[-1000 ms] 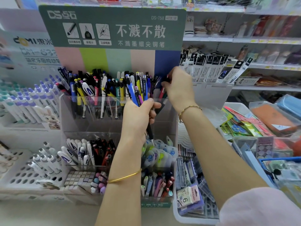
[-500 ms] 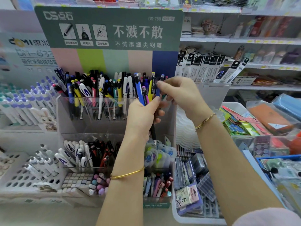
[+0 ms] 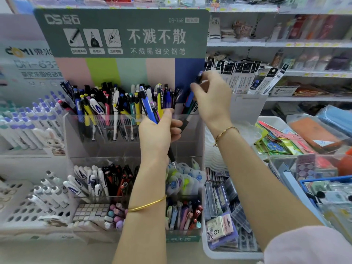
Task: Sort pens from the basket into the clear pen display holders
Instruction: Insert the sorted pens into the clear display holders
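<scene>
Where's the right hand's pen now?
Head view: the blue pen, pinched by the right hand, hangs above the right end of the top clear holder.

White shop shelves [image 3: 276,43] packed with stationery run behind a green printed sign [image 3: 122,33], evenly lit

blue pen [image 3: 189,98] tilted, rt end of clear holder [image 3: 192,141]

Gold bangle [image 3: 146,205], thin gold bracelet [image 3: 225,132], pink sleeve [image 3: 308,246]
</scene>
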A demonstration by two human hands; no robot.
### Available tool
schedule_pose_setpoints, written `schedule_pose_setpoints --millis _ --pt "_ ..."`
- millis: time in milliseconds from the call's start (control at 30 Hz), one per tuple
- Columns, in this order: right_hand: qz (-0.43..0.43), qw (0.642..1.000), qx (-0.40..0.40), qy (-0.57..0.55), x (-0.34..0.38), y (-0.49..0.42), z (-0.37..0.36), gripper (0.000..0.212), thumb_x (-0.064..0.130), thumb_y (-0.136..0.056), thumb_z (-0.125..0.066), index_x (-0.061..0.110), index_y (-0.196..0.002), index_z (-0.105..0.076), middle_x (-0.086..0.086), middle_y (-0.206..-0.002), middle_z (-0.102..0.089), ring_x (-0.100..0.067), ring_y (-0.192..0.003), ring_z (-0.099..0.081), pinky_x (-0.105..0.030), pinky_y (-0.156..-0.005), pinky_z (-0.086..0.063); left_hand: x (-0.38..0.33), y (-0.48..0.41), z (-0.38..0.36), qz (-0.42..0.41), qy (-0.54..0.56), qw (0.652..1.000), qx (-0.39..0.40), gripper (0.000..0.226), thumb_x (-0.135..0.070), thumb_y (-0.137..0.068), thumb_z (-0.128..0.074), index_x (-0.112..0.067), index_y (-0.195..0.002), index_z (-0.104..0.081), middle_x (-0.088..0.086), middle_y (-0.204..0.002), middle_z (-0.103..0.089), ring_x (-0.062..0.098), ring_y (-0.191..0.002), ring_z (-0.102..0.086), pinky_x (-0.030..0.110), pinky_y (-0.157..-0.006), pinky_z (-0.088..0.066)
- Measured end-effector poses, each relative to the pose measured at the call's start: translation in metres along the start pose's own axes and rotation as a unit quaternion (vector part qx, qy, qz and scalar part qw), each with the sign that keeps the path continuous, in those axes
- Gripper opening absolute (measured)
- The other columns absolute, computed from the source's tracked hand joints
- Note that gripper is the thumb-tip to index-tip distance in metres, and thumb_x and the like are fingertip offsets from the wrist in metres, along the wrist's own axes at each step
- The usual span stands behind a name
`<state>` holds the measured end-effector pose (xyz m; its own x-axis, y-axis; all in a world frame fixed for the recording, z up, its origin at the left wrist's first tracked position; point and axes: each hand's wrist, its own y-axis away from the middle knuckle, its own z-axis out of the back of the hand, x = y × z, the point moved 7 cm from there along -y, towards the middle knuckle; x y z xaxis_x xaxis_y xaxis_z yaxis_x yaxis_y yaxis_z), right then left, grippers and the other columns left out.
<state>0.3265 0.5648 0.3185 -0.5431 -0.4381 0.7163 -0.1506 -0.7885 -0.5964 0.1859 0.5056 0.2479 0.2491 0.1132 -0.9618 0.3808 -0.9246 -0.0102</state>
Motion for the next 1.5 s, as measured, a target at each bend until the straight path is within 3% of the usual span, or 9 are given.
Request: schedule_pose_setpoints --millis 167,500,700,900,1100,1200,1267,1333,1500 --pt "0.000 0.994 0.064 0.086 0.005 0.003 -0.022 0.026 0.008 -0.085 -0.067 0.007 -0.105 -0.050 -0.004 -0.094 -0.057 -0.029 -0.092 -0.059 -0.036 -0.076 -0.046 -0.002 0.000 0.003 -0.004 -0.003 1.000 0.009 0.014 -0.019 -0.099 -0.052 -0.011 -0.094 -0.062 -0.002 -0.058 -0.067 0.004 -0.046 -0.057 0.022 -0.057 -0.055" --pt "-0.035 0.947 0.121 0.296 -0.012 -0.002 -0.031 0.008 0.013 -0.088 -0.060 0.014 -0.096 -0.060 -0.010 -0.108 -0.064 -0.033 -0.101 -0.058 -0.031 -0.066 -0.034 -0.003 0.001 -0.001 -0.005 -0.032 0.999 0.039 0.017 -0.021 -0.099 -0.052 -0.010 -0.101 -0.064 -0.003 -0.059 -0.067 0.003 -0.047 -0.057 0.021 -0.057 -0.055" --pt "-0.046 0.990 0.088 0.100 -0.009 -0.006 -0.010 0.015 0.020 -0.091 -0.059 0.008 -0.095 -0.067 -0.006 -0.091 -0.067 -0.021 -0.087 -0.060 -0.027 -0.071 -0.042 -0.002 0.002 -0.010 0.007 -0.024 0.997 0.067 0.016 -0.019 -0.099 -0.052 -0.011 -0.089 -0.062 -0.002 -0.056 -0.064 0.003 -0.045 -0.054 0.019 -0.053 -0.052" --pt "-0.096 0.947 0.270 -0.146 0.010 0.024 -0.017 0.016 0.020 -0.093 -0.061 0.009 -0.083 -0.066 0.003 -0.063 -0.058 0.003 -0.044 -0.048 -0.010 -0.043 -0.036 0.004 0.004 -0.022 0.017 -0.050 0.992 0.111 0.018 -0.020 -0.098 -0.055 -0.005 -0.103 -0.063 0.002 -0.060 -0.065 0.008 -0.047 -0.054 0.023 -0.053 -0.050" --pt "-0.111 0.970 -0.024 -0.213 -0.010 -0.001 0.023 0.022 0.019 -0.096 -0.055 0.013 -0.076 -0.056 -0.004 -0.070 -0.057 -0.014 -0.061 -0.058 -0.028 -0.052 -0.049 0.004 0.003 -0.016 0.019 -0.021 0.997 0.077 0.012 -0.020 -0.098 -0.054 -0.014 -0.102 -0.064 0.007 -0.091 -0.071 0.014 -0.078 -0.068 0.024 -0.062 -0.059" --pt "-0.082 0.974 -0.127 -0.169 -0.014 -0.005 0.039 0.019 0.026 -0.095 -0.052 0.022 -0.077 -0.052 0.003 -0.073 -0.057 -0.025 -0.071 -0.062 -0.046 -0.066 -0.055 0.002 0.001 -0.006 0.011 -0.019 0.999 0.042 0.018 -0.023 -0.099 -0.052 -0.010 -0.106 -0.063 0.005 -0.084 -0.068 0.009 -0.063 -0.065 0.022 -0.052 -0.055" --pt "-0.028 0.984 -0.136 -0.113 -0.005 -0.006 0.039 0.015 0.026 -0.093 -0.049 0.018 -0.082 -0.055 0.005 -0.076 -0.055 -0.027 -0.074 -0.061 -0.041 -0.072 -0.053 0.002 0.000 -0.004 0.004 -0.010 0.999 0.036 0.022 -0.023 -0.100 -0.051 -0.005 -0.107 -0.061 0.002 -0.068 -0.062 0.007 -0.043 -0.052 0.020 -0.041 -0.046" --pt "0.011 0.994 -0.097 -0.041 0.003 -0.005 0.030 0.012 0.017 -0.096 -0.050 0.009 -0.092 -0.058 0.007 -0.077 -0.050 -0.014 -0.070 -0.051 -0.015 -0.066 -0.039 0.001 -0.001 -0.006 -0.005 -0.024 0.999 0.041 0.022 -0.022 -0.099 -0.053 -0.001 -0.104 -0.061 -0.001 -0.057 -0.052 0.006 -0.036 -0.037 0.017 -0.035 -0.032" --pt "0.007 0.997 -0.011 0.077 -0.002 0.002 0.012 0.024 0.011 -0.095 -0.053 0.007 -0.118 -0.049 0.001 -0.092 -0.052 -0.016 -0.081 -0.046 -0.023 -0.066 -0.028 0.002 0.003 -0.010 0.013 -0.053 0.995 0.087 0.015 -0.011 -0.094 -0.060 -0.009 -0.080 -0.055 -0.007 -0.049 -0.040 0.005 -0.038 -0.031 0.017 -0.036 -0.028"
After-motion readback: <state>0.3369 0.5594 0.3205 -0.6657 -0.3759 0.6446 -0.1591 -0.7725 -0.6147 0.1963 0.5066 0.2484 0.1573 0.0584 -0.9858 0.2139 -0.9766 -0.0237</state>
